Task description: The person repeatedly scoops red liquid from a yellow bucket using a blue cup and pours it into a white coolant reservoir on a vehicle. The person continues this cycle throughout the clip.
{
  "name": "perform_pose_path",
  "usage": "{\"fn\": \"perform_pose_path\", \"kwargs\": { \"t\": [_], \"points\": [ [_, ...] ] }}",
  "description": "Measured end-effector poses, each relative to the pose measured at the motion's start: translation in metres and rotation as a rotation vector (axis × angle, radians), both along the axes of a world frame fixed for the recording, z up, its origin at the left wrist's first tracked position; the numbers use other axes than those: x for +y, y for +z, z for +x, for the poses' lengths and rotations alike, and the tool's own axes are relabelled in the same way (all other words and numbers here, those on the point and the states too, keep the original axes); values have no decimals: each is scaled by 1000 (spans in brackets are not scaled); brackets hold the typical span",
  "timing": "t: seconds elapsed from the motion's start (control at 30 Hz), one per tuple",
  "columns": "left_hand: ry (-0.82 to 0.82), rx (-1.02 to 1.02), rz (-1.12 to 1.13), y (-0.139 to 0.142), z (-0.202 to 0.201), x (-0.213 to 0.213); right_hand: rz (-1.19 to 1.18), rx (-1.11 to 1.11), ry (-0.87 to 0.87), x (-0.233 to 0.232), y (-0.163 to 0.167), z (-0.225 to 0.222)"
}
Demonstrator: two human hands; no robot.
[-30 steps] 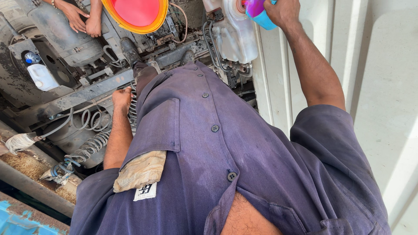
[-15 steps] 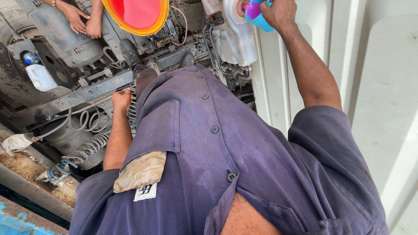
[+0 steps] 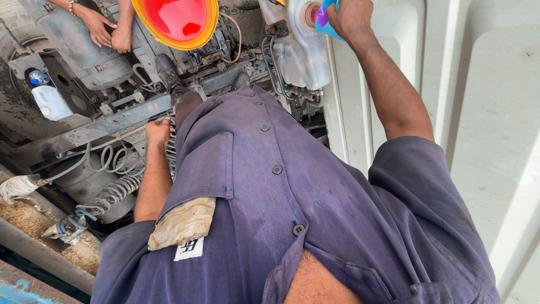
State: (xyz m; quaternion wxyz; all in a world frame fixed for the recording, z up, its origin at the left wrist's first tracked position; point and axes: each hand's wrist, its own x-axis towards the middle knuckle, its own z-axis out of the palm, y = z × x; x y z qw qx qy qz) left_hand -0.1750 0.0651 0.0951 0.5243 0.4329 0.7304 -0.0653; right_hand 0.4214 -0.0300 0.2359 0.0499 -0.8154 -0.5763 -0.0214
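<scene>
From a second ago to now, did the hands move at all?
Only a little. The right hand tipped the blue container closer in against the white plastic tank; its pink opening now sits at the tank's neck. The left hand stayed resting on the metal frame by the coiled hose. The orange funnel and another person's hands kept their places.

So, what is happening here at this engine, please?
A person in a purple work shirt leans over an open engine bay. The right hand tips a small blue container at the mouth of a white plastic reservoir. The left hand rests on the metal frame. Another person's hands rest near an orange funnel.
</scene>
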Motion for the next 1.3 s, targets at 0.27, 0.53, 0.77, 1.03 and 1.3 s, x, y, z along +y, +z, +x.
{"fn": "perform_pose_path", "kwargs": {
  "t": [0.27, 0.53, 0.77, 1.03, 1.3],
  "points": [
    [-30, -4, 12, 4, 1, 0, -83, -52, 8, 10, 4, -3],
    [-79, -20, 67, 3, 1, -3, -217, -130, -4, 24, 7, -13],
    [-73, 46, 49, 11, 12, 5, -271, -159, -36, 38, 14, -24],
    [-228, 52, 108, 0, 36, 23, -280, -160, -232, 26, 3, -10],
    [-552, 299, -167, -13, 59, 35, -111, 54, -468, -6, 31, -28]
  ]
}}
